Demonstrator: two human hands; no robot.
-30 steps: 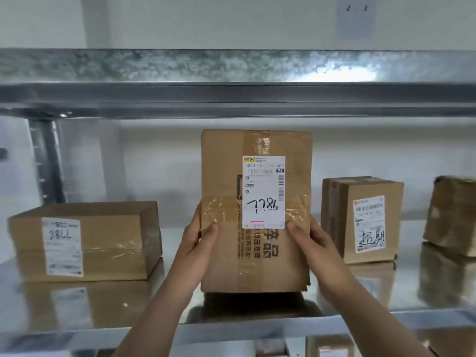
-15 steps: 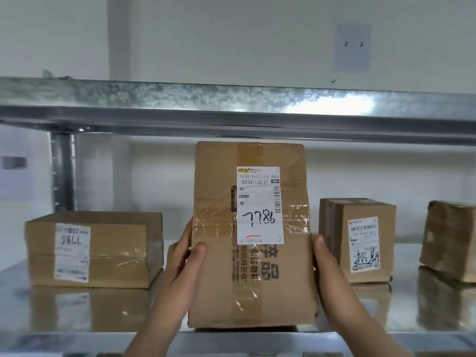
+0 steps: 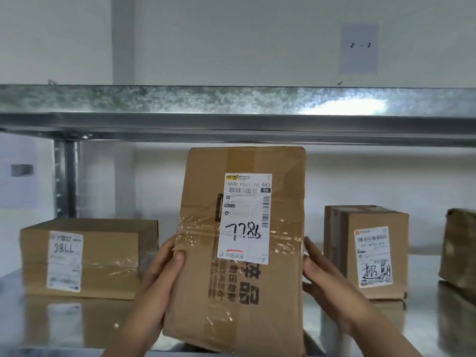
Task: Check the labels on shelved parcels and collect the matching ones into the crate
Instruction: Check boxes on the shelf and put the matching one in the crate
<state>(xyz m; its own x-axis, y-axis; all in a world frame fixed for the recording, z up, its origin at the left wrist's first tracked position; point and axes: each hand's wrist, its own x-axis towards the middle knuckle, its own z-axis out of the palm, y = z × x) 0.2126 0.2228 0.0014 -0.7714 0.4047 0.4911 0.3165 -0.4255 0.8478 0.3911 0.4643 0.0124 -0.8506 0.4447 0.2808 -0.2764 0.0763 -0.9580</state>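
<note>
- The left hand [image 3: 164, 269] is gripping the left edge of the tall parcel [image 3: 280, 292], with the thumb lying on the front face and the fingers wrapping behind.
- The right hand [image 3: 324, 276] is pressing flat against the parcel's right side, fingers nearly straight.
- The parcel is standing upright between both hands at the front lip of the metal shelf [image 3: 425, 318]; whether it is resting there is unclear.
- Its white label [image 3: 244, 219] is facing the camera, showing handwritten "7786".
- A low flat box [image 3: 108, 256] is sitting to the left on the shelf, its sticker reading "98LL" upside down.
- A smaller box [image 3: 342, 253] is standing to the right, and a wrapped parcel [image 3: 461, 248] is showing at the far right edge.
- Above, the upper shelf beam [image 3: 231, 101] is crossing the view, and a paper note [image 3: 359, 47] reading "2 - 2" is hanging on the wall behind.
</note>
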